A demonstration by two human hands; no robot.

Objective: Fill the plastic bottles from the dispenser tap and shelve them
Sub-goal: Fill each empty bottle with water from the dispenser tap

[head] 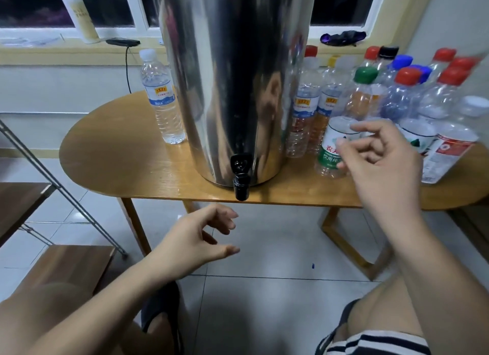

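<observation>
Head view: empty, loose right hand [381, 153] at green-label bottle [329, 145] right of tap [241, 185]; left hand [195, 238] empty below; clumsy-grab risk of toppling neighbouring bottles [404, 95].

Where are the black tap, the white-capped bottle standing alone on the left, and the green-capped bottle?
Black plastic tap [241, 188]: head view, on its spout.
Clear white-capped plastic bottle [162, 96]: head view, on its blue label.
Clear green-capped plastic bottle [366, 74]: head view, on its cap.

Wooden table [119, 153], cream tube [80, 16] on windowsill [39, 47], dark crumpled cloth [342, 37] further along, tiled floor [264, 288]
</observation>
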